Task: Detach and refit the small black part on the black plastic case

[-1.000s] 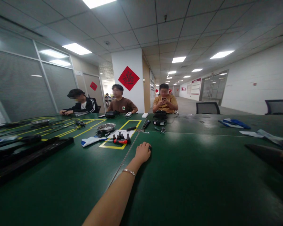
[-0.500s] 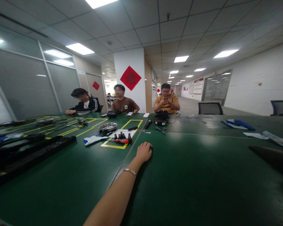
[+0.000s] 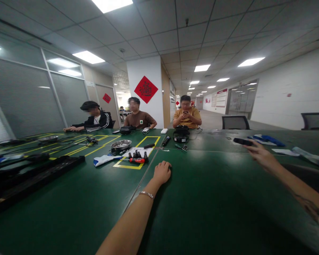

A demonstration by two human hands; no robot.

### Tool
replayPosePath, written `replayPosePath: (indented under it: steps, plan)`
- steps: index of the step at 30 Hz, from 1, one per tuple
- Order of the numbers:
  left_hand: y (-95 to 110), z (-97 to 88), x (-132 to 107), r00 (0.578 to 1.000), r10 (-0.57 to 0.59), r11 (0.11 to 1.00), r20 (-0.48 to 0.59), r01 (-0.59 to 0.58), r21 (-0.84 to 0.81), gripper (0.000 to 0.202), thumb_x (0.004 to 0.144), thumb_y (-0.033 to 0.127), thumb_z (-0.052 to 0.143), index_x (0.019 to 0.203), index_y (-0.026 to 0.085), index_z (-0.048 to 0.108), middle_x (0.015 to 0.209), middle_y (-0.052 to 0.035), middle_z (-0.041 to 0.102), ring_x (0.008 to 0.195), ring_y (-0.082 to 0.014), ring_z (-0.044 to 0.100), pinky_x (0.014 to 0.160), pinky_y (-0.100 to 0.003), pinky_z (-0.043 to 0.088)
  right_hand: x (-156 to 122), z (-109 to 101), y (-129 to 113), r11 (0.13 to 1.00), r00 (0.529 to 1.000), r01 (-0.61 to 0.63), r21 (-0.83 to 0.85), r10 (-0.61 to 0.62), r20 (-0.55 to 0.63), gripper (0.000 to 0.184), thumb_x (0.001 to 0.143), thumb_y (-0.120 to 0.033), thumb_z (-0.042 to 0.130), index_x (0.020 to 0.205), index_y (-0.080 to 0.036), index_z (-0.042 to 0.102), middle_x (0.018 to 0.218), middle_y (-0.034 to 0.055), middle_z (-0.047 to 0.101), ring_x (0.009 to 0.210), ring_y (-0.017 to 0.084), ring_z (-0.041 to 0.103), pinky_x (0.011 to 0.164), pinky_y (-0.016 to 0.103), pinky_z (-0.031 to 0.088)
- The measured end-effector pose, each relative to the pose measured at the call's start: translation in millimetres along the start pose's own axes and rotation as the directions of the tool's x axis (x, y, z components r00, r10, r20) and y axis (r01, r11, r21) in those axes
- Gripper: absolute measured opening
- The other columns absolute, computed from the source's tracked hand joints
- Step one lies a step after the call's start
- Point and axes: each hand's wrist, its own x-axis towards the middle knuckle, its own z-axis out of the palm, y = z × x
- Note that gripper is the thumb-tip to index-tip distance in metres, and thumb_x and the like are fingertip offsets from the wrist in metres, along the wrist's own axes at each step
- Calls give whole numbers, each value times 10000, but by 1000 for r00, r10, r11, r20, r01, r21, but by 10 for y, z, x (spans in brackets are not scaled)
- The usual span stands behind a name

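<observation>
My left hand (image 3: 162, 172) rests on the green table (image 3: 207, 198) with its arm stretched forward and a bracelet (image 3: 145, 193) at the wrist. Its fingers are curled over a small dark thing (image 3: 169, 166) that I cannot make out. My right hand (image 3: 258, 151) reaches out over the table at the right and grips a slim black device (image 3: 242, 141) by one end, held above the surface.
Ahead left lie a red-handled screwdriver (image 3: 136, 160), several small black bits (image 3: 137, 154), a metal bowl (image 3: 121, 144) and a white-blue glove (image 3: 103, 159) by a yellow-taped rectangle. A black tray (image 3: 34, 175) stands at the left. Three people sit across the table. Blue gloves (image 3: 267, 139) lie far right.
My right hand has come into view from the right edge, raised and holding the slim black device. The left hand has stayed in place on the table.
</observation>
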Motion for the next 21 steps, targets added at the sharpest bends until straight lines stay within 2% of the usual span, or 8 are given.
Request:
replayPosePath:
  steps: [2,3,7,9,11,14,17,21]
  plan:
    - [-9,20,3,1000,3,1000,-15,-3,-25,277,812,212,384,1026,225,560,1099,-66,540,1063,-234,464,905,-396,365,-174,354,-174,996,985,54,77,-66,160,346,560,-292,531,879,-215,640,1346,82,388,1053,258,516,749,336,485]
    - [-14,33,8,1000,5,999,-30,-7,-43,272,806,209,394,1015,220,567,1096,-68,545,1081,-237,451,923,-398,354,-295,528,-267,981,947,65,185,-119,298,373,564,-245,534,919,-210,644,1374,67,350,1151,272,457,865,351,449]
    - [-71,76,62,989,-65,963,-134,27,-267,183,774,198,454,877,187,605,1011,-81,590,1113,-233,436,996,-383,297,-887,1101,-641,901,716,-21,433,-289,636,479,629,-113,477,1063,-248,628,1423,-2,275,1289,266,307,1044,399,280]
    - [-130,73,106,961,-222,868,-165,117,-483,177,797,215,426,773,174,597,906,-83,614,1009,-212,508,957,-356,343,-1173,1265,-815,879,576,-67,472,-353,738,566,624,-54,441,1125,-258,606,1423,-8,268,1312,235,269,1073,392,223]
    - [-203,56,147,930,-323,805,-179,171,-568,278,839,215,319,761,168,582,860,-84,620,919,-194,549,883,-337,401,-1413,1341,-978,887,451,-87,453,-370,812,644,600,6,398,1154,-260,592,1427,-7,262,1319,203,257,1082,381,204]
    - [-295,26,181,878,-433,745,-202,223,-628,368,849,202,211,811,162,575,881,-82,624,895,-187,563,835,-334,429,-1672,1351,-1170,904,316,-48,425,-389,865,731,567,58,356,1190,-258,568,1442,-1,250,1331,176,231,1092,380,174]
    - [-317,13,185,855,-479,704,-200,238,-669,366,834,214,220,803,163,580,861,-72,632,867,-185,576,818,-329,435,-1825,1326,-1250,931,327,70,359,-362,873,689,589,50,360,1131,-294,611,1460,-49,224,1365,187,94,1101,420,119]
    - [-280,7,175,862,-469,693,-193,224,-686,340,815,213,254,761,168,586,841,-68,639,867,-183,580,823,-315,430,-1778,1273,-1166,952,537,173,254,-307,786,523,631,-4,399,890,-356,685,1438,-151,246,1369,214,44,1093,443,178]
